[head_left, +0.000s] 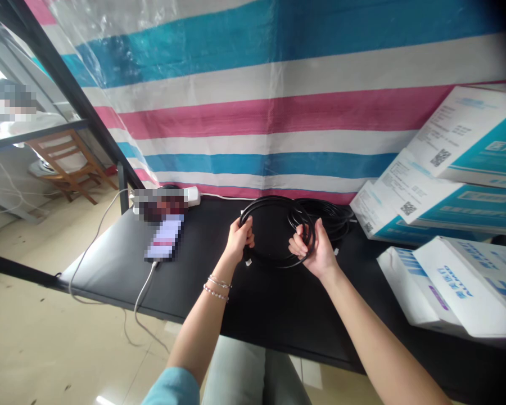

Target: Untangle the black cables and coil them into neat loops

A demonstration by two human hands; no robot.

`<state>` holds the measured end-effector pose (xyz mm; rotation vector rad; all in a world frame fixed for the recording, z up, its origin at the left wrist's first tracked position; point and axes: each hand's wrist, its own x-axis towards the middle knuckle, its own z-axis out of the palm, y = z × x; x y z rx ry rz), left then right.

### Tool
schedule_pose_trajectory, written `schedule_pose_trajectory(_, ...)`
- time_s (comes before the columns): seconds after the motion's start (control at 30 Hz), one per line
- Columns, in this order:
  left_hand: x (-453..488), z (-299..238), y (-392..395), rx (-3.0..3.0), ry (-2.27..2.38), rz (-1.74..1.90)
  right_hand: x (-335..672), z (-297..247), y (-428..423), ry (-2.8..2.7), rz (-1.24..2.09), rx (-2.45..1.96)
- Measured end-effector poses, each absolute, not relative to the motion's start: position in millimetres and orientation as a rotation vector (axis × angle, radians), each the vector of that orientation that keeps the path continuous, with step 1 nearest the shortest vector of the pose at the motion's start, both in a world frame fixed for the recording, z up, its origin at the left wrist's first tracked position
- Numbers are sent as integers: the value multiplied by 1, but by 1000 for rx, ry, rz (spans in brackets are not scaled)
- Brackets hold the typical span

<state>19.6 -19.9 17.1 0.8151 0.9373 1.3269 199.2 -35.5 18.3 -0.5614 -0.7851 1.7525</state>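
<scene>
Two black cable coils are before you: the held coil [275, 199] is between your hands above the table [194, 292], the resting coil [337, 212] lies far right of it. Your left hand [239, 239] has its fingers closed round the left side; your right hand [319, 251] curls its fingers round the right, thumb raised. Your forearms angle inward. Three blue-and-white boxes [430, 194] stand right.

Phone [166, 238] left, boxes [451, 208] right, looped cable [274, 199] between
</scene>
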Motion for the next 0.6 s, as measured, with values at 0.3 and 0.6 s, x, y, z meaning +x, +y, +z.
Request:
schedule_pose_trajectory(0.3, 21, 15, -20, 858, 984, 1297, 201, 19, -35, -786, 1762, -626)
schedule_pose_trajectory(0.6, 13, 17, -21, 914, 942, 1171, 206, 9, -29, -696, 1668, -726)
